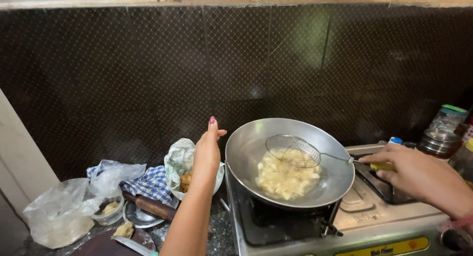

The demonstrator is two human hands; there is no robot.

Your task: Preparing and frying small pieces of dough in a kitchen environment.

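Head view: right hand (416,173) grips skimmer (293,150), handle rightward, mesh over wok (246,147); left hand (207,152) open, empty.

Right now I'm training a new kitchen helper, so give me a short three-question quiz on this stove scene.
1. True or false: the right hand holds the skimmer by its handle.
2. What lies in the wok? A) green leaves B) pale pieces frying in oil C) nothing
3. Fill in: the left hand is raised, open, between the wok and the ____ on the counter.

Key: 1 true. 2 B: pale pieces sit in oil under the skimmer's mesh. 3 bowl, lined with paper, holding a browned piece.
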